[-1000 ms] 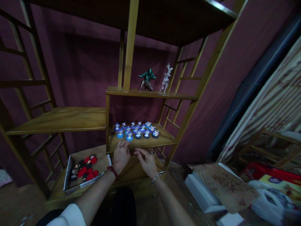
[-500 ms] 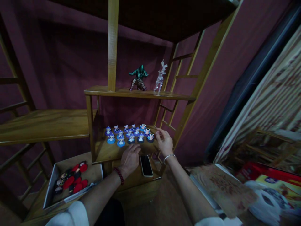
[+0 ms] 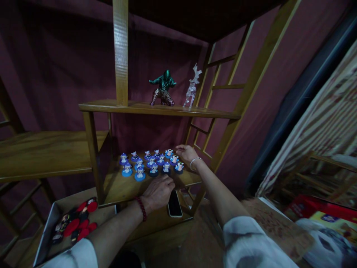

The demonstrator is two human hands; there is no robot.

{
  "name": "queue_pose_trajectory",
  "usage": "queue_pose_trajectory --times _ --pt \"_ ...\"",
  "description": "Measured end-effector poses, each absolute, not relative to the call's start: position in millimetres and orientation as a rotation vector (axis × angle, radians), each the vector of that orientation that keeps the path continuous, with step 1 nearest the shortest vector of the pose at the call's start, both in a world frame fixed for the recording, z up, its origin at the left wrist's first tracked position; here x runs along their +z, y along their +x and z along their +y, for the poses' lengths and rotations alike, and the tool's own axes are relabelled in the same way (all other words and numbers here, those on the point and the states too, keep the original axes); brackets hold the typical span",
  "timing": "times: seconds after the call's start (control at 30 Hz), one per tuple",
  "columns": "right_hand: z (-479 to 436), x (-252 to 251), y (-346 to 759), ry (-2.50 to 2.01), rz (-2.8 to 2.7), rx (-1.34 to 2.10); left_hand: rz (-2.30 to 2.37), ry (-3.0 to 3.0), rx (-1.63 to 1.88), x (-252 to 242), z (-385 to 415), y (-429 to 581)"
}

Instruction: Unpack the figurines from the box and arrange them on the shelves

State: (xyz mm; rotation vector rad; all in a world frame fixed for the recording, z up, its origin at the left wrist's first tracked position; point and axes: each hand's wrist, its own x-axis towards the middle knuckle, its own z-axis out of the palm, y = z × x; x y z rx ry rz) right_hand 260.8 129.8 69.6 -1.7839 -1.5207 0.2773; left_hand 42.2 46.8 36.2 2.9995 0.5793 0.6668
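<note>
- Dim room, and a wooden shelf (image 3: 114, 191) stood before a maroon wall (image 3: 240, 160)!
- On it, the figures (image 3: 140, 173) stood in rows: tiny, mostly purple-and-white, pinkish ones at right, round bases blue to dark.
- Right hand (image 3: 187, 153) beside the rear-right figure, fingers loosely extended!
- Left hand (image 3: 159, 190) at the front edge, fingers curled; whether they gripped anything, couldn't tell.

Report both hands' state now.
Left hand: loosely curled; grip can't be told.
Right hand: partly open beside a small blue-and-white round-based figurine; contact unclear.
</note>
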Motion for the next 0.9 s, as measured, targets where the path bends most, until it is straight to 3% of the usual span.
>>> queue_pose_trajectory --times 0.9 --pt "188 77 250 -2.056 -1.907 0.365 0.462 2.766 0.753 31 53 57"
